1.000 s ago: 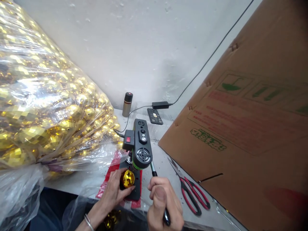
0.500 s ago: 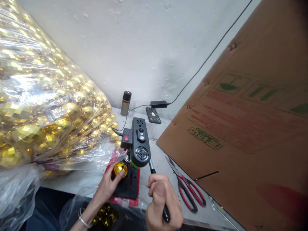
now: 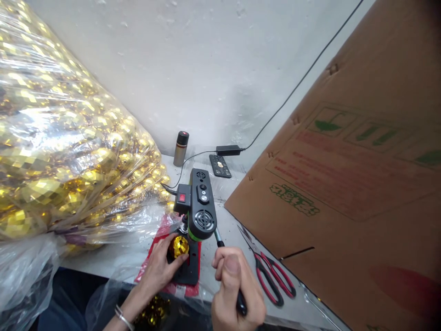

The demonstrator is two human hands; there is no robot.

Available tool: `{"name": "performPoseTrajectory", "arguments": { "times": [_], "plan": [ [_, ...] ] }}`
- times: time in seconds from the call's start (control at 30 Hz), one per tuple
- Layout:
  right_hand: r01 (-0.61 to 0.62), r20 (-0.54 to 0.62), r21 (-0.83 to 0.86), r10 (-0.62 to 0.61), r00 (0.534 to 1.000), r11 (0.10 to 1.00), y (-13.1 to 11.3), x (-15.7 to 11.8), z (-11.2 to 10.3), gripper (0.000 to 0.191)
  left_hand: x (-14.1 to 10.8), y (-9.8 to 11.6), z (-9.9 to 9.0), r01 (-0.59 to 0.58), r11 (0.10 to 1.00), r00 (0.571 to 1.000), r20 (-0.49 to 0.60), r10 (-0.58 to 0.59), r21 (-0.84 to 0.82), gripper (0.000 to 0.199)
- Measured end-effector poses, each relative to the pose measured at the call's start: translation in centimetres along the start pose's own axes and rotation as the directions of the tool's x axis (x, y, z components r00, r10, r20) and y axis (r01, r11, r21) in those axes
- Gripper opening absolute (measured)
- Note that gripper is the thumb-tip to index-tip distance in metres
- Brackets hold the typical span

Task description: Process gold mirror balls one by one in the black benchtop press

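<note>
A small gold mirrored ball (image 3: pixel 181 247) is held between the thumb and fingers of my left hand (image 3: pixel 161 262), over the black base plate (image 3: pixel 188 276) of a small bench drill press (image 3: pixel 202 204). The ball sits just left of and below the machine's head. My right hand (image 3: pixel 236 287) is wrapped round the black-handled lever (image 3: pixel 241 304) at the machine's right side. Red sheeting (image 3: pixel 148 269) lies under the base.
Plastic bags of gold balls (image 3: pixel 79 151) fill the left. Scissors (image 3: pixel 270 276) lie right of my right hand, beside a large cardboard box (image 3: pixel 344 184). Behind the machine are a bottle (image 3: pixel 181 149), a phone (image 3: pixel 219 166) and a power adapter (image 3: pixel 228 150).
My left hand has moved slightly right with the gold ball, and the ball has turned, showing a dark spot. My right hand stays on the lever, shifted very slightly.
</note>
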State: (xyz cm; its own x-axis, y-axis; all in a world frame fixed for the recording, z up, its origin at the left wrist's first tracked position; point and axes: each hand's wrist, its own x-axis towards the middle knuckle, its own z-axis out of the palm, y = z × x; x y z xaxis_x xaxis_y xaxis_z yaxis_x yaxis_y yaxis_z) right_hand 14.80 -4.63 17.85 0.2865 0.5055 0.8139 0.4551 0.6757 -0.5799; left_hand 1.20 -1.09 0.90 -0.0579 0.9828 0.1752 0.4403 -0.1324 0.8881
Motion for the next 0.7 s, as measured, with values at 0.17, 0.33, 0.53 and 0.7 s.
{"name": "performPoseTrajectory", "arguments": {
  "times": [0.17,0.33,0.53,0.7],
  "plan": [
    [0.013,-0.009,-0.004,-0.013,1.0,1.0,0.0,-0.1,0.1,0.031,0.1,0.3,0.9,-0.165,0.976,0.986,-0.005,0.168,0.143,0.048],
    [0.053,-0.023,-0.016,-0.053,0.998,0.998,0.2,-0.4,0.2,0.031,0.9,1.4,1.2,-0.199,0.961,0.977,0.119,0.179,0.191,0.047],
    [0.121,-0.067,-0.034,-0.124,0.99,0.992,0.9,-1.2,0.5,0.035,1.1,1.9,0.9,-0.177,0.969,0.974,0.171,0.148,0.172,0.042],
    [0.112,-0.086,-0.069,-0.118,0.989,0.991,1.5,-2.6,0.6,0.035,0.9,1.6,1.0,-0.17,0.97,0.973,0.182,0.138,0.171,0.043]
  ]
}}
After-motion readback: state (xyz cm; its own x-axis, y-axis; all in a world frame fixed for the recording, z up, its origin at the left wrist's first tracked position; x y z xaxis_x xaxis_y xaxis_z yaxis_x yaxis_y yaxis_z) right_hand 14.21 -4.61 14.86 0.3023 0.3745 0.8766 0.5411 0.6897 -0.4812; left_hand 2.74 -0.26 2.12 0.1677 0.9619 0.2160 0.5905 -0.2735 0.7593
